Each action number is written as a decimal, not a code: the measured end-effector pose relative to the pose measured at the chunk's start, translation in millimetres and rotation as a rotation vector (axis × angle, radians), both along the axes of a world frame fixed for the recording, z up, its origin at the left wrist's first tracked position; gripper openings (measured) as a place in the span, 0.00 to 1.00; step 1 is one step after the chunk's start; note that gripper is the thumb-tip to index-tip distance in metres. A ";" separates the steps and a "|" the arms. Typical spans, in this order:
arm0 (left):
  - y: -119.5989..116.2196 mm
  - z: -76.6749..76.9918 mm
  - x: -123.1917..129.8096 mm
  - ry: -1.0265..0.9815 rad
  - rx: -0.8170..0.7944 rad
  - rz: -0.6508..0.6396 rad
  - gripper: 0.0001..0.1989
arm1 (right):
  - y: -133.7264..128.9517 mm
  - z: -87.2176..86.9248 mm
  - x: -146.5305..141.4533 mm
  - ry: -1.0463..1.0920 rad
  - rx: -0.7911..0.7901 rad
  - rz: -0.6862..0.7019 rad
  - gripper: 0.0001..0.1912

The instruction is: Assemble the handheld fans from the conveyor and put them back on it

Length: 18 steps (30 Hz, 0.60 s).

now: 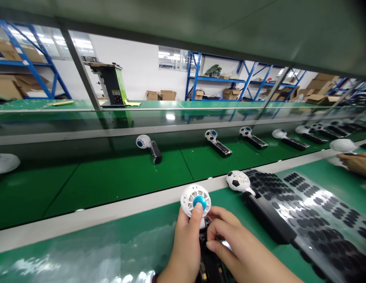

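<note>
My left hand (187, 239) grips a white-headed handheld fan (188, 196), its thumb pressed on the blue disc at the centre of the round grille. The fan's dark handle points down toward me, partly covered by my hands. At the fan's neck, the fingers of my right hand (227, 236) are pinched together; whatever lies between them is hidden. Just to the right lies another fan (238, 181) with black football-like patches and a black handle. Its handle rests along a clear sheet of black round stickers (311, 220).
A green conveyor belt (112, 184) runs across in front, carrying several similar fans (222, 147). Another person's hand (356, 163) is at the right edge beside a white fan head (343, 145). A black machine (112, 86) stands on the far bench; an overhead panel (200, 19) spans the top.
</note>
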<state>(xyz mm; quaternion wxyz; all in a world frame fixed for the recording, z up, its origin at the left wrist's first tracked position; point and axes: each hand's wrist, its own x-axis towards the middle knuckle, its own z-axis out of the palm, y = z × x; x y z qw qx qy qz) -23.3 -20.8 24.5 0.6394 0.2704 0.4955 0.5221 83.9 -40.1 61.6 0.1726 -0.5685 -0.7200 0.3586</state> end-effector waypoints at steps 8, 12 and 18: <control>-0.3 2.1 0.0 -0.033 0.028 -0.024 0.24 | -1.2 -0.5 -0.1 -0.088 0.062 0.018 0.08; -0.6 -0.1 -0.4 -0.045 0.028 -0.020 0.24 | -5.4 -5.5 -1.4 -0.124 0.137 0.013 0.08; -0.6 -2.4 -1.3 -0.049 -0.021 -0.020 0.24 | -13.1 -24.6 -3.0 -0.094 0.315 -0.051 0.08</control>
